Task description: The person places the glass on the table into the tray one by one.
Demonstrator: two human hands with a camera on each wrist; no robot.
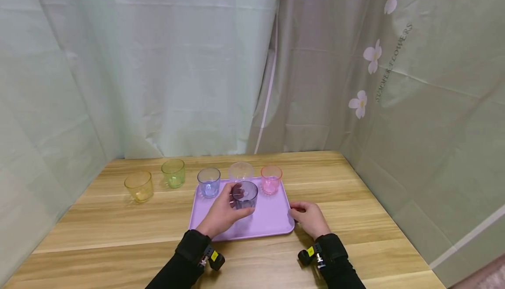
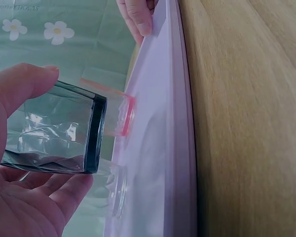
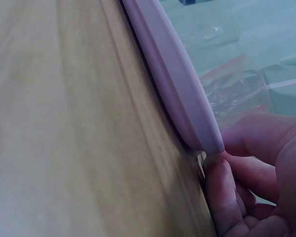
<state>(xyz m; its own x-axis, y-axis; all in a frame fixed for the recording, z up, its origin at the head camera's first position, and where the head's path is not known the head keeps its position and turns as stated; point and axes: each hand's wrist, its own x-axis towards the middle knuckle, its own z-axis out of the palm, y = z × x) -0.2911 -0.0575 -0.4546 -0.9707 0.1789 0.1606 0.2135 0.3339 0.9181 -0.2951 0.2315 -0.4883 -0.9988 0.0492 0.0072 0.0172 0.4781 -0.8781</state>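
Observation:
My left hand point(image 1: 224, 212) grips a dark grey see-through glass point(image 1: 245, 196), thumb on one side and fingers round the other. In the left wrist view the glass point(image 2: 54, 128) is held a little above the purple tray point(image 2: 150, 123). At the tray's right edge, my right hand point(image 1: 309, 219) pinches the rim, seen close in the right wrist view with fingertips point(image 3: 219, 180) at the tray's edge point(image 3: 187, 98). Along the far side of the tray point(image 1: 272, 214) stand a blue glass point(image 1: 209, 183), a clear glass point(image 1: 241, 171) and a pink glass point(image 1: 271, 180).
Left of the tray, a yellow glass point(image 1: 140, 187) and a green glass point(image 1: 173, 173) stand on the wooden table point(image 1: 118, 227). Pale curtains point(image 1: 189, 69) hang behind the table and at both sides.

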